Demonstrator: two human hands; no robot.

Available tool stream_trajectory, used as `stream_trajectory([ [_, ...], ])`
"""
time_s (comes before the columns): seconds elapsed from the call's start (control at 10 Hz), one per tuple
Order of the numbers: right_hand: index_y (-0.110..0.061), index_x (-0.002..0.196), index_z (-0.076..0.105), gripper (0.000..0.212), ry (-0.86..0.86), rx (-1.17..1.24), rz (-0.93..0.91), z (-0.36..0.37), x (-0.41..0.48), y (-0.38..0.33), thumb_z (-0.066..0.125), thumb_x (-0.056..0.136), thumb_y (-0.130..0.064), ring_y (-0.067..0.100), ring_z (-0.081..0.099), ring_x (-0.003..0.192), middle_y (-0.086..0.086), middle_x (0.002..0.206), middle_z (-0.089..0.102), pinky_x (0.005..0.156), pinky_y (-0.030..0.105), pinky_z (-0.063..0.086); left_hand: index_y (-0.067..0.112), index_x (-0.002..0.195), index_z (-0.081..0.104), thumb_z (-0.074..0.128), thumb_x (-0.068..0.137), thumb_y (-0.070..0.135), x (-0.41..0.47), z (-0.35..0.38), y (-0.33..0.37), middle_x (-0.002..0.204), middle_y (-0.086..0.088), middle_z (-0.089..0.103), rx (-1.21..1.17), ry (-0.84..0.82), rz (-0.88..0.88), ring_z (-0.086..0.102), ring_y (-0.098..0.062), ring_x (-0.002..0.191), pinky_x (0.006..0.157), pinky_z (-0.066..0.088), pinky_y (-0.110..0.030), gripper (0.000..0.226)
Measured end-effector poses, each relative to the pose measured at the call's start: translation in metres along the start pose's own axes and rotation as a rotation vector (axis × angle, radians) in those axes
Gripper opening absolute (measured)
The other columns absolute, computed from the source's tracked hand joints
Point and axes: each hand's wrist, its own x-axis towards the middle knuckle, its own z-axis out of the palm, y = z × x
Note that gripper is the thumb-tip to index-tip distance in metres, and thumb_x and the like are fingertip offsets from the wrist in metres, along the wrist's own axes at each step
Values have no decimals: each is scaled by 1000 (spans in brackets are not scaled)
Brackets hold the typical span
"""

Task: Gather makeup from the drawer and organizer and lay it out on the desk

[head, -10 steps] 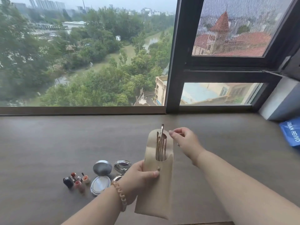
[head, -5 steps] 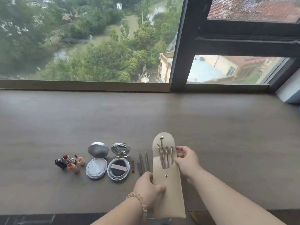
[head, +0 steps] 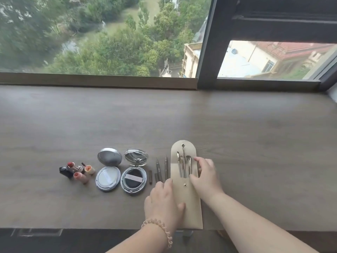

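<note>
A beige brush pouch (head: 189, 203) lies flat on the wooden desk (head: 237, 134), its flap open and several metal-handled brushes (head: 182, 165) sticking out of the pocket. My left hand (head: 163, 201) rests on the pouch's left edge, thumb on the fabric. My right hand (head: 205, 177) holds the pouch's right edge with bent fingers, near the brush tips. To the left lie two thin pencils (head: 162, 168), an open black cushion compact (head: 134, 175), an open silver compact (head: 109, 169) and a cluster of lipsticks (head: 77, 171).
A window with a dark frame (head: 207, 42) runs along the desk's far edge. The near desk edge (head: 73, 228) drops to a dark floor below. A short brown stick (head: 150, 177) lies between the black compact and the pencils.
The pouch has gone from held upright in the air down to lying flat on the desk beside the pencils. Both hands came down with it. The view tilted downward.
</note>
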Motion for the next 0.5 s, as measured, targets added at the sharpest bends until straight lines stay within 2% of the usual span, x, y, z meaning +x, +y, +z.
stream_trajectory([
  [0.1,-28,122,52,47,8,-259,-96,1,-10,0,58,78,-16,19,48,111,-5,111,56,94,35,35,34,126,41,56,79,48,-4,3,3,120,5,45,135,20,122,42,-18,117,95,32,-34,51],
  [0.2,-30,124,49,46,2,-308,-93,4,-16,-1,57,80,-19,17,46,113,-9,109,59,95,33,29,29,109,51,53,80,48,-5,4,3,115,3,48,217,-29,158,43,-22,112,92,31,-37,35],
  [0.3,-28,127,47,51,-6,-303,-101,3,-17,-1,57,79,-18,17,46,115,-10,112,59,96,33,28,27,104,52,51,79,49,-5,7,0,112,2,49,248,-57,169,43,-23,110,91,30,-39,33],
  [0.4,-29,129,47,54,0,-307,-111,-1,-24,-1,60,77,-20,17,46,117,-9,116,59,97,34,28,30,111,51,50,80,48,-10,4,-3,114,3,48,209,-36,188,43,-21,111,92,29,-38,36],
  [0.5,-29,125,51,49,100,-285,-103,-9,-34,4,62,78,-23,18,48,117,-8,115,60,96,34,30,32,122,47,48,82,46,-22,1,-16,119,5,47,152,-20,240,42,-20,116,95,27,-36,43],
])
